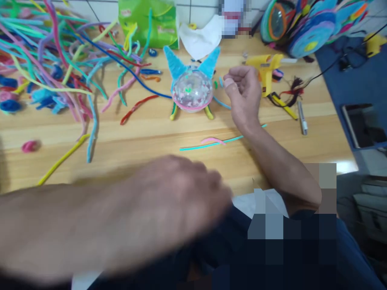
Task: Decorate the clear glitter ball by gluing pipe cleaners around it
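My right hand [245, 94] is over the table, thumb and forefinger pinched at a short light-blue pipe cleaner piece [221, 82]. Just left of it stands a clear round craft ball [192, 90] with confetti inside, two fuzzy blue ears, a pink band and yellow-green feet. Close to the camera, my left hand [187, 193] reaches across from the left, its fingers curled and smeared by motion; what they hold, if anything, is hidden. Between the hands lie a thin turquoise pipe cleaner [193, 148] and a short pink pipe cleaner [213, 140].
A heap of coloured pipe cleaners [60, 60] covers the left back. Behind are a green packet [148, 24] and a colourful fuzzy craft [314, 36]. A yellow glue gun [266, 70] with a cord and a utility knife [302, 117] lie on the right.
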A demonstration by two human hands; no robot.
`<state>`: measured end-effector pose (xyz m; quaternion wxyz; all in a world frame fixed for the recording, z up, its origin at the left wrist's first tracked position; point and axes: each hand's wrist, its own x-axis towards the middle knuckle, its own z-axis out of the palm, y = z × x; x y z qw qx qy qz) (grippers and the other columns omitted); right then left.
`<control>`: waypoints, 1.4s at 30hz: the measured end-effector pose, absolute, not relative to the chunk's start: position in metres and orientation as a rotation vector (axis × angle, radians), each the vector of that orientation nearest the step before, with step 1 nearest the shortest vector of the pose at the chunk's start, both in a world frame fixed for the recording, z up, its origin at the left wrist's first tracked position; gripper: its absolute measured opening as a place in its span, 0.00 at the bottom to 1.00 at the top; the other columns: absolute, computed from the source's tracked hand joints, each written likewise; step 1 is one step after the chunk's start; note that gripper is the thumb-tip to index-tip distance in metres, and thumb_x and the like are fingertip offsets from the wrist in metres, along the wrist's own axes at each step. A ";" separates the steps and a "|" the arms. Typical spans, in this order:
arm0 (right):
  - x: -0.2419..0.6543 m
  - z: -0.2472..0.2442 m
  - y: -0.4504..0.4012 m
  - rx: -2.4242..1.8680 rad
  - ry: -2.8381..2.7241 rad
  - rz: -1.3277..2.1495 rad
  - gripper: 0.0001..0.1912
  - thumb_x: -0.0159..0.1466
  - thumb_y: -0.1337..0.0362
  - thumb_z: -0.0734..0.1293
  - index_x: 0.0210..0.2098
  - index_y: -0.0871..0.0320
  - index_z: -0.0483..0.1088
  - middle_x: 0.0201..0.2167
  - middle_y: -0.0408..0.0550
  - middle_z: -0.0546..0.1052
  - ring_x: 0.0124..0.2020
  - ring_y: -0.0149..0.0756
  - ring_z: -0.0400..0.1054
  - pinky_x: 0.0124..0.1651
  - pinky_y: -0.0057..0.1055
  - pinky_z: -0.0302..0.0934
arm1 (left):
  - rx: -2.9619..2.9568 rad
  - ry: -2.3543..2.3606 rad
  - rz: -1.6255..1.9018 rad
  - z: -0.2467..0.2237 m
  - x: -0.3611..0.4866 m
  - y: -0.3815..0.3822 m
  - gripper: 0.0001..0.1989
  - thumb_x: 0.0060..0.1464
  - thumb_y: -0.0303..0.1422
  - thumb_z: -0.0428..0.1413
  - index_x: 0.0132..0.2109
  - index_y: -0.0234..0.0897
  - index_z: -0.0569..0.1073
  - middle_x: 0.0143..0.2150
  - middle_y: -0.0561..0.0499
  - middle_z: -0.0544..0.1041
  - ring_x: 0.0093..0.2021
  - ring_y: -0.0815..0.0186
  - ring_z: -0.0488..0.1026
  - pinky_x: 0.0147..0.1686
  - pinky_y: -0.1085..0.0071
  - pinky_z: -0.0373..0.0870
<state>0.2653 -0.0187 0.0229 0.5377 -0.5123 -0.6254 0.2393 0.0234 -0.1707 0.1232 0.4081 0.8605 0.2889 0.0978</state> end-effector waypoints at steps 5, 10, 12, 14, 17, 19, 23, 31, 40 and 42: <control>0.274 0.041 -0.018 -1.187 -1.431 0.584 0.15 0.73 0.45 0.70 0.49 0.45 0.67 0.49 0.44 0.80 0.52 0.40 0.74 0.63 0.47 0.70 | 2.540 1.030 -0.061 0.086 0.022 -0.096 0.07 0.65 0.34 0.58 0.48 0.39 0.79 0.42 0.45 0.80 0.36 0.58 0.76 0.38 0.65 0.71; 0.300 0.075 -0.013 -1.074 -1.329 0.509 0.14 0.69 0.48 0.73 0.44 0.50 0.72 0.42 0.46 0.82 0.43 0.39 0.77 0.50 0.42 0.71 | 2.465 0.914 -0.144 0.064 0.030 -0.087 0.06 0.63 0.28 0.56 0.40 0.39 0.79 0.39 0.47 0.81 0.36 0.60 0.76 0.35 0.68 0.66; 0.312 0.094 -0.018 -0.995 -1.266 0.496 0.10 0.65 0.56 0.75 0.41 0.54 0.76 0.38 0.46 0.82 0.37 0.36 0.77 0.40 0.36 0.67 | 2.290 0.771 -0.065 0.068 0.029 -0.084 0.06 0.60 0.26 0.56 0.35 0.39 0.77 0.35 0.51 0.79 0.33 0.65 0.73 0.34 0.70 0.63; 0.321 0.114 -0.029 -0.977 -1.268 0.550 0.07 0.65 0.58 0.76 0.40 0.53 0.78 0.37 0.45 0.83 0.35 0.35 0.77 0.37 0.34 0.66 | 2.005 0.639 -0.025 0.074 0.026 -0.080 0.04 0.60 0.29 0.58 0.35 0.39 0.76 0.32 0.54 0.77 0.30 0.69 0.70 0.33 0.71 0.62; 0.328 0.137 -0.051 -1.029 -1.430 0.666 0.10 0.65 0.51 0.79 0.39 0.48 0.82 0.38 0.43 0.83 0.35 0.38 0.76 0.43 0.40 0.72 | 1.565 0.543 0.013 0.078 0.023 -0.074 0.07 0.61 0.36 0.60 0.37 0.38 0.76 0.30 0.57 0.73 0.27 0.73 0.64 0.29 0.74 0.60; 0.328 0.145 -0.063 -1.158 -1.654 0.785 0.14 0.66 0.43 0.77 0.43 0.44 0.83 0.42 0.44 0.84 0.40 0.42 0.78 0.49 0.45 0.75 | 1.352 0.530 0.054 0.076 0.023 -0.073 0.10 0.60 0.39 0.62 0.37 0.37 0.75 0.28 0.58 0.72 0.25 0.75 0.60 0.27 0.75 0.56; 0.328 0.137 -0.070 -1.311 -2.205 0.942 0.22 0.67 0.37 0.74 0.49 0.43 0.83 0.47 0.44 0.86 0.49 0.50 0.81 0.52 0.50 0.78 | 1.088 0.560 0.188 0.067 0.024 -0.074 0.13 0.58 0.41 0.67 0.38 0.36 0.74 0.30 0.57 0.75 0.22 0.77 0.57 0.23 0.75 0.51; 0.329 0.115 -0.056 -1.185 -2.468 0.904 0.18 0.74 0.44 0.68 0.39 0.48 0.83 0.35 0.44 0.86 0.34 0.40 0.80 0.37 0.35 0.71 | 0.958 0.539 0.283 0.056 0.025 -0.072 0.16 0.53 0.41 0.70 0.39 0.35 0.76 0.34 0.55 0.77 0.23 0.77 0.61 0.23 0.75 0.54; 0.271 0.116 -0.067 -1.099 -2.683 0.829 0.15 0.77 0.57 0.64 0.43 0.50 0.82 0.39 0.46 0.87 0.38 0.38 0.81 0.41 0.32 0.67 | 1.117 0.569 0.380 0.058 0.024 -0.073 0.22 0.59 0.52 0.66 0.41 0.35 0.80 0.24 0.61 0.62 0.23 0.74 0.57 0.25 0.73 0.53; 0.269 0.116 -0.066 -1.154 -2.643 0.824 0.14 0.76 0.56 0.65 0.44 0.50 0.83 0.40 0.45 0.88 0.37 0.38 0.81 0.41 0.32 0.67 | 1.140 0.560 0.426 0.056 0.024 -0.075 0.20 0.60 0.50 0.65 0.41 0.35 0.80 0.23 0.61 0.62 0.22 0.74 0.56 0.24 0.73 0.52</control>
